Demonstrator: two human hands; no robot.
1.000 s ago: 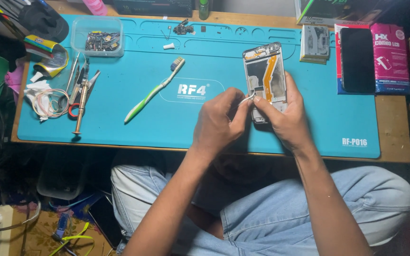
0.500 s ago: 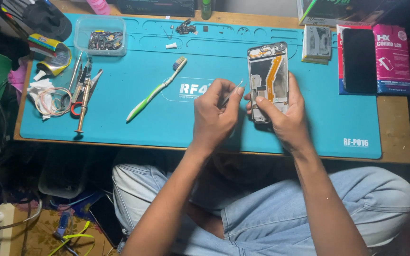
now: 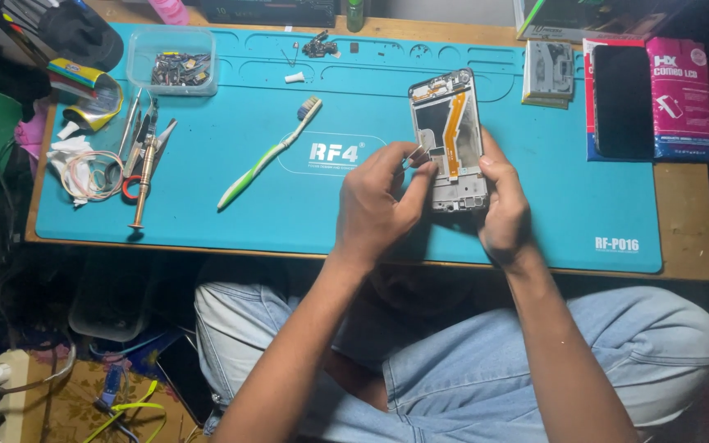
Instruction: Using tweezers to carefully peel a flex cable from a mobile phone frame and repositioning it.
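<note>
Fingers (image 3: 420,157) of the left hand (image 3: 375,205) pinch together on the opened grey phone frame with orange ribbon cable (image 3: 450,139), gripped by the right hand (image 3: 498,205) over the turquoise mat (image 3: 289,213); a steady, delicate pull seems needed.

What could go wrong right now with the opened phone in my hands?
1. The left hand pinches a small part at the phone frame's edge beside the orange flex cable; a slip could crease or tear it.
2. The right hand alone grips the frame at its lower side, so it might twist or drop onto the mat.
</note>
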